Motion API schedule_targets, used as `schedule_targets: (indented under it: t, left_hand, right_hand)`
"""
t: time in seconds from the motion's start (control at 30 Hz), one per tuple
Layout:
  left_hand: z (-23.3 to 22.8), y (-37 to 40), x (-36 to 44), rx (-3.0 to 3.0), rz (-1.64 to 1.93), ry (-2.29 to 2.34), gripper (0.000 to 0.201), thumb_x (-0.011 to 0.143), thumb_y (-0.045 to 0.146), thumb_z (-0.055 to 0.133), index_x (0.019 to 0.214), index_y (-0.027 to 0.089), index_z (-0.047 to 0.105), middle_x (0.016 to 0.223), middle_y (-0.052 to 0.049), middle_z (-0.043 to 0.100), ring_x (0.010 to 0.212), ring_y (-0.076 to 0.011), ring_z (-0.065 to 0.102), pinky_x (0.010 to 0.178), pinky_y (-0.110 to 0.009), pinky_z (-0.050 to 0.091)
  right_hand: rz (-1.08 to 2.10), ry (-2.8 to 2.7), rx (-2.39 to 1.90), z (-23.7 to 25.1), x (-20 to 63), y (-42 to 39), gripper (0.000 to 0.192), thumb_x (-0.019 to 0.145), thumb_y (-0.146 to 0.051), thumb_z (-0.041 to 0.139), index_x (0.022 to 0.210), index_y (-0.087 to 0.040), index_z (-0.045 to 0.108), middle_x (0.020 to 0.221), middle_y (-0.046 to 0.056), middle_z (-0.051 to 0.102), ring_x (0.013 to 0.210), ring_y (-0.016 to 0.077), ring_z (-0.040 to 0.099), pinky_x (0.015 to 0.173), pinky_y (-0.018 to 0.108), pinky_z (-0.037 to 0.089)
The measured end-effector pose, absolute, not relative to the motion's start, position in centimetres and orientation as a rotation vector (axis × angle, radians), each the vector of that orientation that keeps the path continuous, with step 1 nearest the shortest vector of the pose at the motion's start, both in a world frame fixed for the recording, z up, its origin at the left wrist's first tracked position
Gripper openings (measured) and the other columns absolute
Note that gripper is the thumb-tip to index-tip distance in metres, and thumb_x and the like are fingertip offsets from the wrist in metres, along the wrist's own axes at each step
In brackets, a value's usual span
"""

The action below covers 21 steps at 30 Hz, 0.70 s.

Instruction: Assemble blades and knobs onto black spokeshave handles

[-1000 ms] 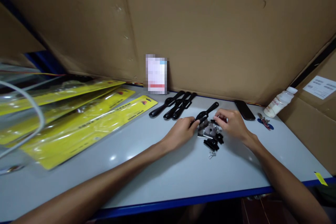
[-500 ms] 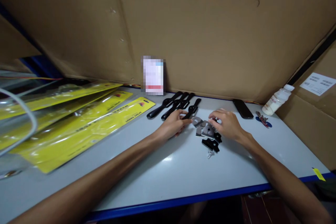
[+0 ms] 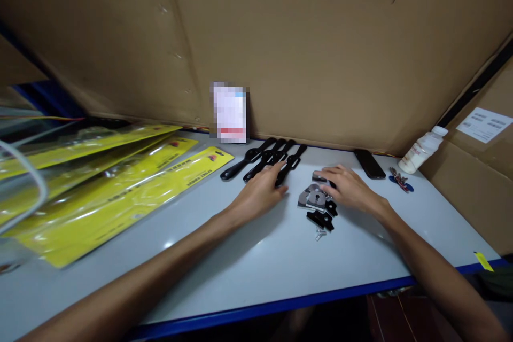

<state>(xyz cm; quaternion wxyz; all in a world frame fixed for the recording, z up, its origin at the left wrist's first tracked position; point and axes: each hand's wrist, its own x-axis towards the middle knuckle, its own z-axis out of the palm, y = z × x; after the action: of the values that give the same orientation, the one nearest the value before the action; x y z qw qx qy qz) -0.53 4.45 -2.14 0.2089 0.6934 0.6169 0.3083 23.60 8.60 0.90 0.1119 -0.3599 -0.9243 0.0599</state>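
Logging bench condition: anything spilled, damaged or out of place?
No spill or damage visible. Mildly odd: metal keys with a blue tag and a black rectangular phone lie right of the loose grey metal plates; keys and phone look personal.

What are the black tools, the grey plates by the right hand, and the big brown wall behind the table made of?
Black tools: perhaps painted metal, though hard plastic is possible; smooth, glossy black with bright highlights.
Grey plates: probably metal; thin and flat, with a dull sheen and paler edges.
Wall: looks like cardboard; matte brown, with a long crease and small dents.
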Motion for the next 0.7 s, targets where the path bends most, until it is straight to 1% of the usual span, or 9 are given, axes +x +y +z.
schedule_targets:
  t: [0.07, 0.17, 0.23, 0.3, 0.4, 0.47, 0.53, 0.6, 0.7]
  left_hand:
    - [-1.9, 4.2, -0.4, 2.046, 0.695, 1.781, 0.065, 0.084, 0.017, 0.055, 0.147, 0.015, 0.041, 0.14, -0.018, 0.057, 0.124, -0.0328, 0.058, 0.096, -0.044, 0.047]
    - [-1.4, 3.7, 0.0, 2.125, 0.603, 1.824, 0.064, 0.086, 0.016, 0.049, 0.149, 0.014, 0.036, 0.141, -0.019, 0.054, 0.128, -0.0336, 0.054, 0.098, -0.046, 0.046]
    - [-1.2, 3.4, 0.3, 2.149, 0.649, 1.845, 0.059, 0.089, 0.019, 0.047, 0.147, 0.014, 0.039, 0.139, -0.019, 0.054, 0.123, -0.0339, 0.057, 0.095, -0.047, 0.048]
    - [-1.0, 3.1, 0.6, 2.203, 0.727, 1.855, 0.051, 0.092, 0.022, 0.045, 0.142, 0.015, 0.044, 0.136, -0.018, 0.055, 0.114, -0.0324, 0.062, 0.09, -0.046, 0.05]
    - [-0.9, 2.4, 1.0, 2.39, 0.816, 1.753, 0.04, 0.096, 0.025, 0.041, 0.134, 0.018, 0.052, 0.127, -0.014, 0.058, 0.094, -0.0256, 0.066, 0.078, -0.041, 0.053]
    - [-0.9, 1.7, 1.4, 2.563, 0.818, 1.527, 0.036, 0.096, 0.026, 0.041, 0.127, 0.021, 0.058, 0.122, -0.012, 0.06, 0.093, -0.0236, 0.064, 0.076, -0.038, 0.053]
    - [-1.0, 1.1, 1.8, 2.717, 0.765, 1.221, 0.033, 0.096, 0.028, 0.045, 0.124, 0.022, 0.062, 0.122, -0.011, 0.061, 0.104, -0.0256, 0.061, 0.085, -0.041, 0.052]
    - [-1.2, 0.7, 2.3, 2.816, 0.669, 0.939, 0.033, 0.095, 0.03, 0.051, 0.125, 0.025, 0.064, 0.127, -0.011, 0.061, 0.116, -0.0281, 0.055, 0.096, -0.046, 0.047]
    - [-1.7, 0.5, 2.8, 2.834, 0.562, 0.749, 0.035, 0.093, 0.032, 0.056, 0.128, 0.028, 0.064, 0.133, -0.009, 0.061, 0.123, -0.0288, 0.053, 0.103, -0.048, 0.043]
  right_hand:
    - [0.299, -2.825, -0.91, 1.1, 23.7, 8.6, 0.037, 0.096, -0.029, 0.059, 0.133, -0.028, 0.062, 0.14, 0.01, 0.058, 0.13, 0.0259, 0.05, 0.108, 0.045, 0.037]
    - [0.419, -2.941, -0.822, 1.3, 23.7, 8.6, 0.037, 0.09, -0.027, 0.068, 0.127, -0.033, 0.067, 0.143, 0.007, 0.055, 0.135, 0.0251, 0.047, 0.111, 0.043, 0.034]
    - [0.402, -2.904, -0.912, 1.3, 23.9, 8.9, 0.034, 0.087, -0.024, 0.07, 0.121, -0.031, 0.07, 0.14, 0.007, 0.058, 0.132, 0.026, 0.049, 0.108, 0.043, 0.036]
    - [0.34, -2.824, -1.035, 1.3, 24.3, 9.4, 0.024, 0.086, -0.026, 0.071, 0.11, -0.027, 0.073, 0.132, 0.008, 0.062, 0.127, 0.0273, 0.053, 0.103, 0.043, 0.041]
    - [0.289, -2.76, -1.143, 1.2, 25.1, 10.2, 0.014, 0.086, -0.027, 0.069, 0.099, -0.023, 0.074, 0.119, 0.009, 0.068, 0.115, 0.0273, 0.06, 0.096, 0.041, 0.046]
    - [0.292, -2.757, -1.126, 1.1, 25.5, 10.5, 0.026, 0.085, -0.017, 0.065, 0.109, -0.024, 0.072, 0.121, 0.008, 0.069, 0.115, 0.0258, 0.061, 0.097, 0.039, 0.046]
    - [0.294, -2.767, -1.073, 1.0, 25.6, 10.5, 0.052, 0.08, -0.004, 0.058, 0.126, -0.028, 0.065, 0.133, 0.006, 0.064, 0.124, 0.0246, 0.058, 0.102, 0.038, 0.044]
    - [0.303, -2.789, -1.032, 0.9, 25.5, 10.4, 0.069, 0.074, 0.003, 0.053, 0.133, -0.032, 0.061, 0.14, 0.003, 0.059, 0.131, 0.024, 0.053, 0.107, 0.039, 0.041]
    - [0.32, -2.794, -1.042, 0.8, 25.4, 10.3, 0.068, 0.071, 0.004, 0.052, 0.127, -0.033, 0.066, 0.137, 0.001, 0.063, 0.127, 0.0248, 0.056, 0.104, 0.039, 0.043]
